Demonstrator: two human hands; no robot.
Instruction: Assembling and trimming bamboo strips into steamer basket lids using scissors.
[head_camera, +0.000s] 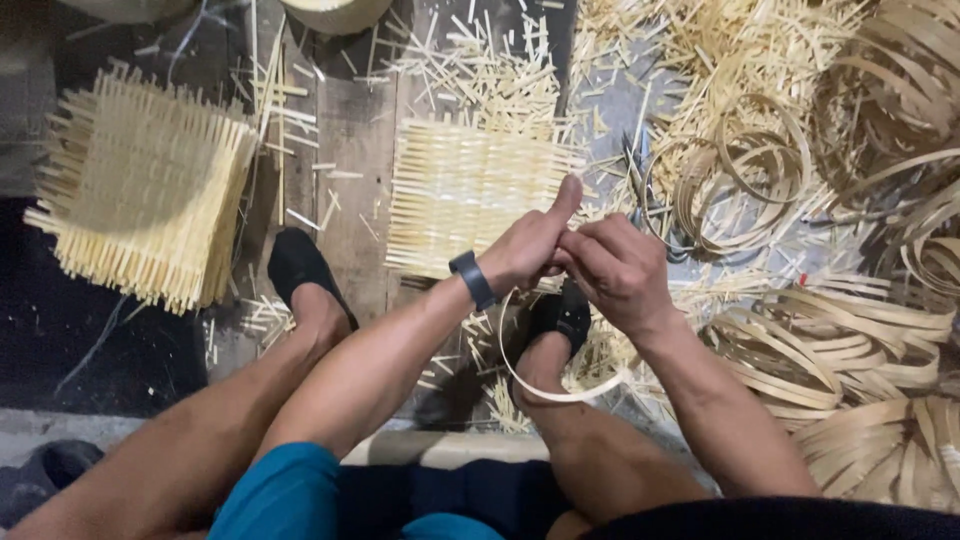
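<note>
Both hands meet, left hand (527, 250) thumb up, right hand (618, 268) fingers curled, pinching a bamboo strip (545, 385).

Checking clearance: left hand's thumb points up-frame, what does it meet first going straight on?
Probably the woven bamboo mat lying just past the left hand; its thumb tip already overlaps the mat's edge in the picture, though the height gap is unclear.
</note>
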